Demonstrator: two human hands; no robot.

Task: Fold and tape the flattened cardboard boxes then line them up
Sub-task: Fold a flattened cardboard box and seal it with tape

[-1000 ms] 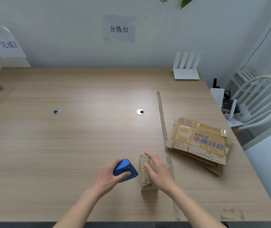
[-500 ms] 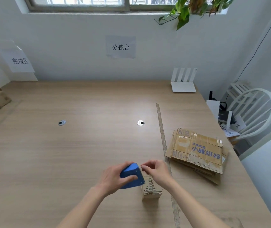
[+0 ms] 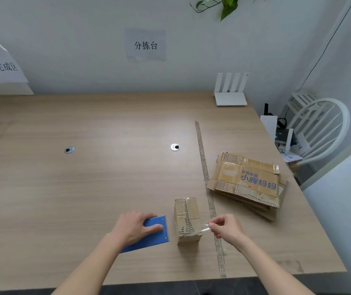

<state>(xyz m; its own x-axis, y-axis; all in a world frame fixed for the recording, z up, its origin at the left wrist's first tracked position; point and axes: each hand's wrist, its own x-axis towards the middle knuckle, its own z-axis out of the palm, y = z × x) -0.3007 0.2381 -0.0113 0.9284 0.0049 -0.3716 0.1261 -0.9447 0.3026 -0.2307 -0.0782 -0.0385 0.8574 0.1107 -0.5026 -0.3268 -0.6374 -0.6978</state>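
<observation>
Standing upright on the worktop (image 3: 85, 199), the small folded box (image 3: 187, 220) is between my hands | right hand (image 3: 226, 228) grip pinches a clear tape strip (image 3: 204, 227) beside it | left hand (image 3: 135, 226) grip holds blue tape dispenser (image 3: 152, 235) | flattened boxes (image 3: 249, 182) stacked at right

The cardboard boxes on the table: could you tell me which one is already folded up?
The small box between the hands, left of the worn strip. It stands as a closed block, while the printed boxes right of the strip lie flat in a stack.

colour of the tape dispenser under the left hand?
Blue tape dispenser, clearest in the head view.
</observation>
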